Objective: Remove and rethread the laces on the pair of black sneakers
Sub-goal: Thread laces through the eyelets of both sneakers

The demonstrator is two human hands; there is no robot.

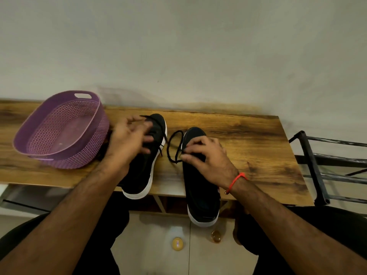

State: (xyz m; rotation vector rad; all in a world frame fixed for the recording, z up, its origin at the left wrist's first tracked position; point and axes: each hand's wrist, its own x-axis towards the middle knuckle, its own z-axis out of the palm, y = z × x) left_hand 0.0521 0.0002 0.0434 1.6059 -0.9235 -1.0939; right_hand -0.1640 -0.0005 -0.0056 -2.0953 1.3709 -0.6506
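Sneakers side by side on counter [248, 135], heels overhanging near edge for reach. Right hand [206, 155] pinches black lace [174, 144] at right sneaker [200, 197], loop slack beside fingers. Left hand [127, 139], fingers curled over left sneaker [143, 167], appears to grip its lace; blurred.

purple perforated basket [59, 133] on a wooden table [248, 139], black metal rack [317, 167] beside it, pale wall [178, 46]

Both bare forearms reach forward. The left hand [127, 137] is blurred, its fingers spread and loosely bent. The right hand [206, 155] has curled fingers pinching, a red thread bracelet [237, 180] round its wrist.
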